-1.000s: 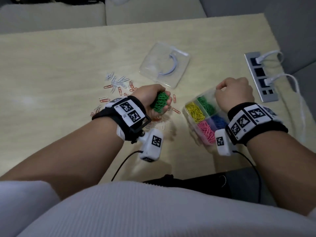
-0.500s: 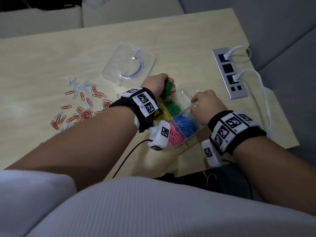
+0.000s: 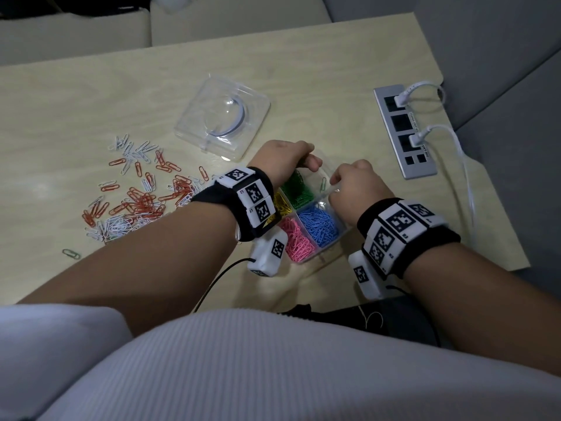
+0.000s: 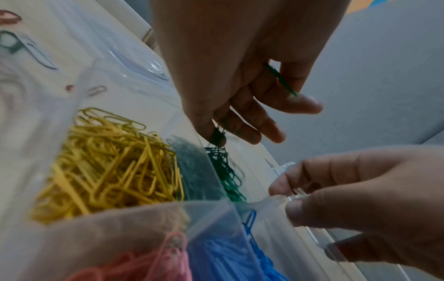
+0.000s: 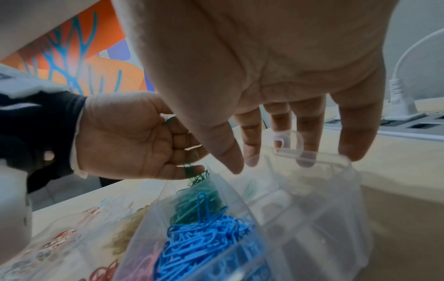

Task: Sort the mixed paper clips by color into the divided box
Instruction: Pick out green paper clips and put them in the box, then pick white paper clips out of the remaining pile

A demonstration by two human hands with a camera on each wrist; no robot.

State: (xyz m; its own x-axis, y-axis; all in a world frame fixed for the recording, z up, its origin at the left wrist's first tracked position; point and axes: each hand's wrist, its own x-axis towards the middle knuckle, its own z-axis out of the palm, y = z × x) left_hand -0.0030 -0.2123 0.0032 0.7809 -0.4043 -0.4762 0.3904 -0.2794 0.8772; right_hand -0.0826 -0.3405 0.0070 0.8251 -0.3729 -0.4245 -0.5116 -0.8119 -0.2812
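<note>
The clear divided box (image 3: 326, 173) sits on the table in front of me, with green (image 3: 296, 189), yellow (image 3: 280, 205), blue (image 3: 318, 221) and pink (image 3: 296, 243) paper clips in separate compartments. My left hand (image 3: 306, 165) hovers over the green compartment. Its fingers are loosely curled, and a tangle of green clips (image 4: 222, 165) dangles from them into that compartment. One more green clip (image 4: 281, 79) is caught between its fingers. My right hand (image 3: 334, 186) pinches the box's clear rim (image 4: 298, 196) between thumb and fingers.
Loose red and white clips (image 3: 139, 205) lie scattered left of the box, and a single green clip (image 3: 71, 253) lies nearer the front edge. The clear lid (image 3: 223, 120) lies behind them. A power strip (image 3: 405, 132) with white cables (image 3: 461, 159) is at the right.
My left hand carried a fistful of green clips from the loose pile to the box and loosened over the green compartment. The right hand has kept hold of the box, which now sits level.
</note>
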